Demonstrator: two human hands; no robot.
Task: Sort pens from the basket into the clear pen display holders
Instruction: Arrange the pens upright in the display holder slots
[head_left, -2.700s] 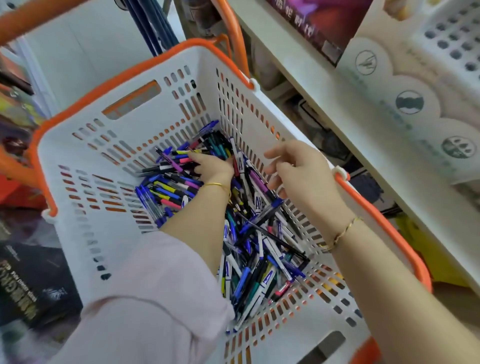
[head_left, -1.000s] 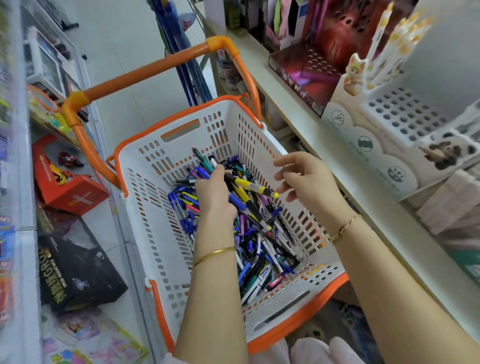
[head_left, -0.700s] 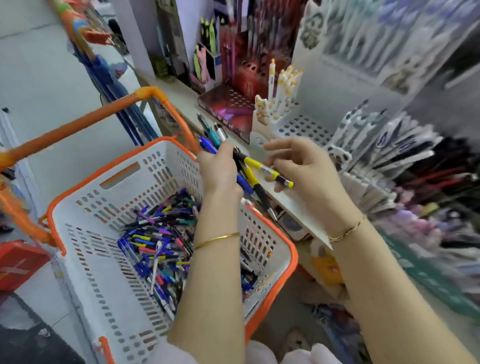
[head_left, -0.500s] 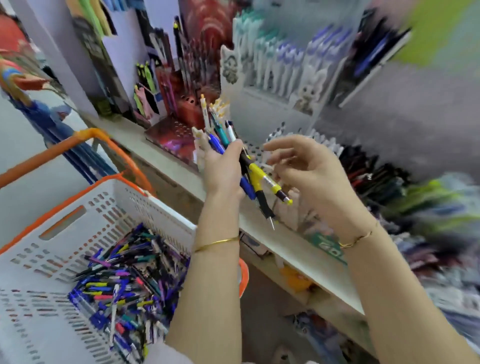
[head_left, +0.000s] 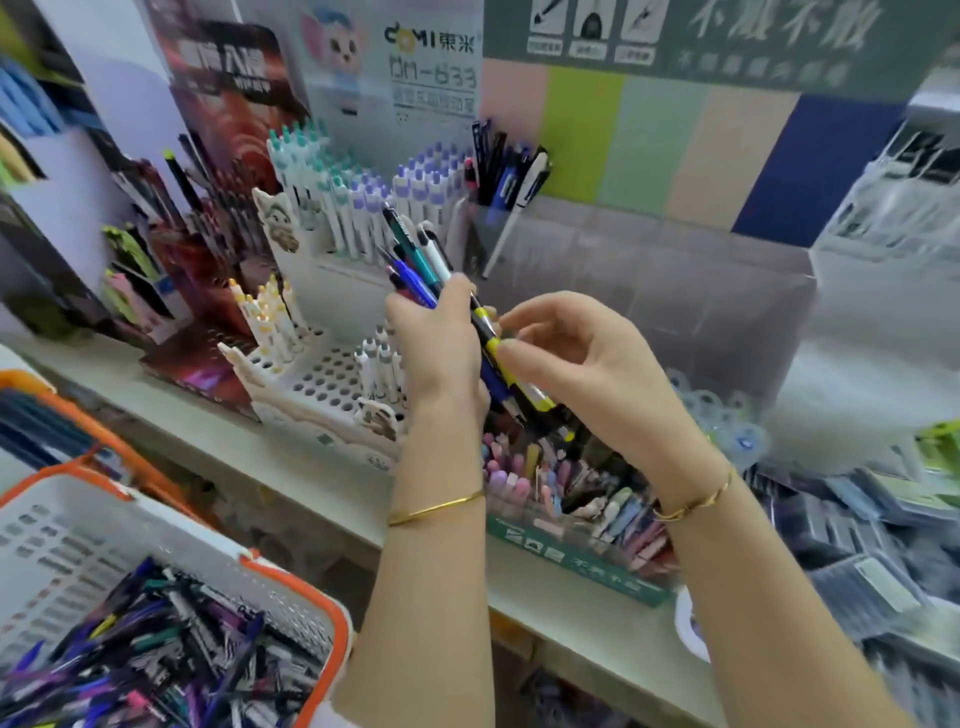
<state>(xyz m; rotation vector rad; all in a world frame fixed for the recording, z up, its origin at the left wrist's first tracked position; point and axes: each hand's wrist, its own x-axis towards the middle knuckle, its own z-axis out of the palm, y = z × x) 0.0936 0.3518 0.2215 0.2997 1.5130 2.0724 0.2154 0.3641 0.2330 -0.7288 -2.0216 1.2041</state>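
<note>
Above the shelf (head_left: 291, 467), in front of the displays, a bundle of pens (head_left: 413, 254) is gripped in the left hand (head_left: 441, 343). Its fingers are curled round the barrels, and the pen tops are fanned up and to the left. One yellow pen (head_left: 488, 338) is seen sticking out of the bundle's lower side, tip slanted down to the right. It is pinched between thumb and forefinger of the right hand (head_left: 576, 364), whose other fingers are loosely curled. Both hands are held close together. Behind them a clear holder (head_left: 649, 280) is seen on the shelf, with a few dark pens stood in its left corner; the rest of it is blurred. To its left a white perforated stand (head_left: 322, 374) is set, partly filled with white pens. Below the right wrist a low clear tray (head_left: 571, 564) of pastel pens is placed at the shelf's front edge. At lower left the basket (head_left: 78, 545), white with an orange rim, is seen beside the shelf, with loose pens (head_left: 156, 654) heaped in its bottom. A gold bangle (head_left: 436, 512) is worn on each wrist.
</note>
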